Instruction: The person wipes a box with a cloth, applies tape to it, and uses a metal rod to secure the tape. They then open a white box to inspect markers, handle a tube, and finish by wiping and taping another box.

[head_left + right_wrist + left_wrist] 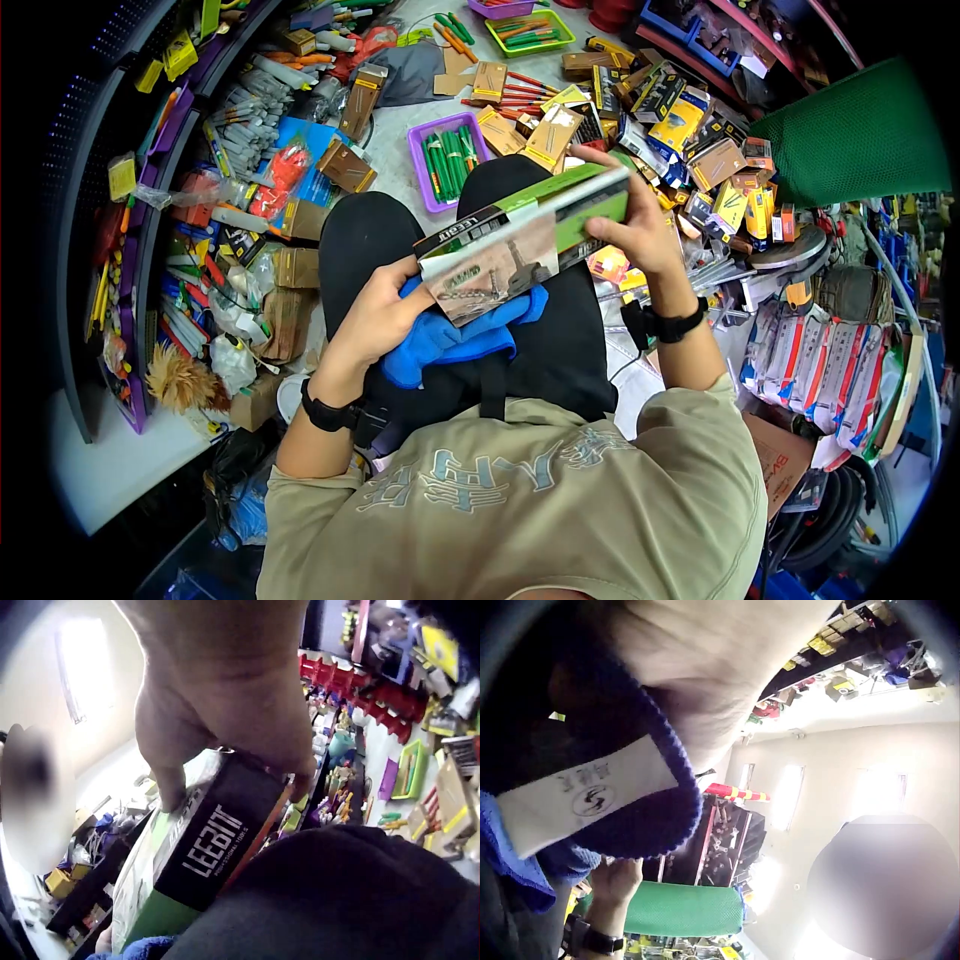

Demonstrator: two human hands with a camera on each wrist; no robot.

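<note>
Both hands hold a green, black and white LEEBITT tool box point(515, 245) tilted above the lap. My left hand point(383, 312) grips its left end, with the thumb along the near face. A blue cloth point(455, 340) bunches just under that hand and the box. The left wrist view shows its dark blue edge and white label point(592, 795) up close. My right hand point(645, 230) holds the opposite end, thumb on the near face and fingers over the far side. In the right wrist view that hand point(225, 712) spans the end of the box, beside the black printed side.
Between the knees and the floor clutter stands a purple basket point(418, 170) of green tubes. Many small boxes point(700, 150) pile up at the right, before a green mesh roll point(860, 130). Racks point(160, 170) line the left, with bagged goods beside them.
</note>
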